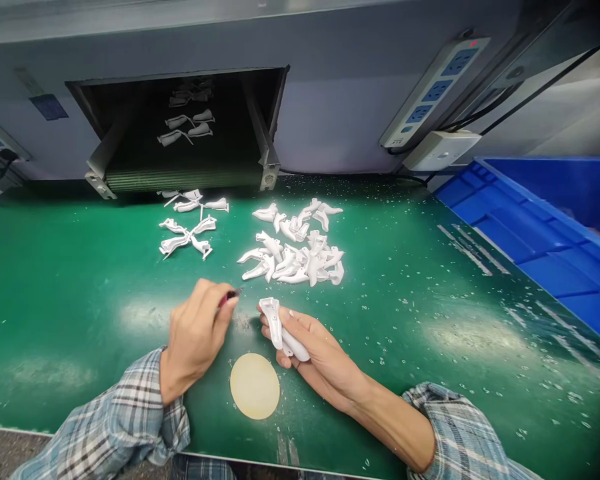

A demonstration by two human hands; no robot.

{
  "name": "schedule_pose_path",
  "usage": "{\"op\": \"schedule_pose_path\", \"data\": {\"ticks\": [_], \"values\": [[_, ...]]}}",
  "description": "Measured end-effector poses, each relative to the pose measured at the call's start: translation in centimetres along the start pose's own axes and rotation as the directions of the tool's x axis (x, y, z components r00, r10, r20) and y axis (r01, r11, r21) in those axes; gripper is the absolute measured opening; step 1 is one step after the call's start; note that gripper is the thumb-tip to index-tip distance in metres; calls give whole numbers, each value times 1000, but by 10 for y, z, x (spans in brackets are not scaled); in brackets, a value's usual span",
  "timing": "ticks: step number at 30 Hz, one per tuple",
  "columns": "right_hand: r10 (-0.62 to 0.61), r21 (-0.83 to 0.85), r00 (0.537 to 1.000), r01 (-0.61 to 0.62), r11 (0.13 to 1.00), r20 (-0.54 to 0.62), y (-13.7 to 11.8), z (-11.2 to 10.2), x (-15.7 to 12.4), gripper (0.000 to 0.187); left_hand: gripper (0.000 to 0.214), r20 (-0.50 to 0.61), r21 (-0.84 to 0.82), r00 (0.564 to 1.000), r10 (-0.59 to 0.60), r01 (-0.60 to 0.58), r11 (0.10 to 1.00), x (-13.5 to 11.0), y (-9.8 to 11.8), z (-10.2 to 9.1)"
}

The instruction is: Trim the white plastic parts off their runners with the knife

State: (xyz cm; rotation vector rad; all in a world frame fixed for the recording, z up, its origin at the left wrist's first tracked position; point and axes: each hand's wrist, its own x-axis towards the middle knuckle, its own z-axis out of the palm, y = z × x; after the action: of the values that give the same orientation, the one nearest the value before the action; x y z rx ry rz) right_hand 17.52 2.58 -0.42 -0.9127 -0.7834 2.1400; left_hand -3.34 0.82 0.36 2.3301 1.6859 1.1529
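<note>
My left hand [194,331] is closed around a small tool [228,297] with a red handle and a dark, thin tip; most of it is hidden by the fingers. White curved plastic pieces [272,321] rest in my right hand [325,357], thumb pressed on them, at least two side by side. A round cream-coloured disc [255,387] lies flat on the green table [400,400] below and between both hands. Beyond my right hand is a pile of similar loose white pieces [300,263]. Two branched clusters of joined pieces [187,238] lie farther left.
A conveyor belt [185,177] carrying more white clusters comes out of a grey machine [330,127] at the back. At right stands a blue crate [525,233]. A power strip [435,93] is fixed to the machine. Small white scraps [243,319] dot the tabletop.
</note>
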Motion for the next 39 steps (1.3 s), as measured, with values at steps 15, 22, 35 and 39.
{"op": "schedule_pose_path", "data": {"ticks": [15, 22, 35, 39], "values": [[5, -13, 997, -4, 1000, 71, 0, 3, -2, 38, 19, 451, -555, 849, -275, 508, 659, 11, 13, -5], [65, 53, 991, -72, 996, 121, -3, 1, -1, 32, 32, 423, -415, 866, -267, 447, 793, 3, 6, -4], [49, 79, 992, -58, 995, 116, -3, 3, -2, 32, 48, 383, -120, 923, -24, 76, 990, -9, 7, 4], [42, 61, 993, -49, 997, 114, -1, 3, -3, 32, 55, 389, -47, 921, -16, 37, 998, -7, 8, 3]]}}
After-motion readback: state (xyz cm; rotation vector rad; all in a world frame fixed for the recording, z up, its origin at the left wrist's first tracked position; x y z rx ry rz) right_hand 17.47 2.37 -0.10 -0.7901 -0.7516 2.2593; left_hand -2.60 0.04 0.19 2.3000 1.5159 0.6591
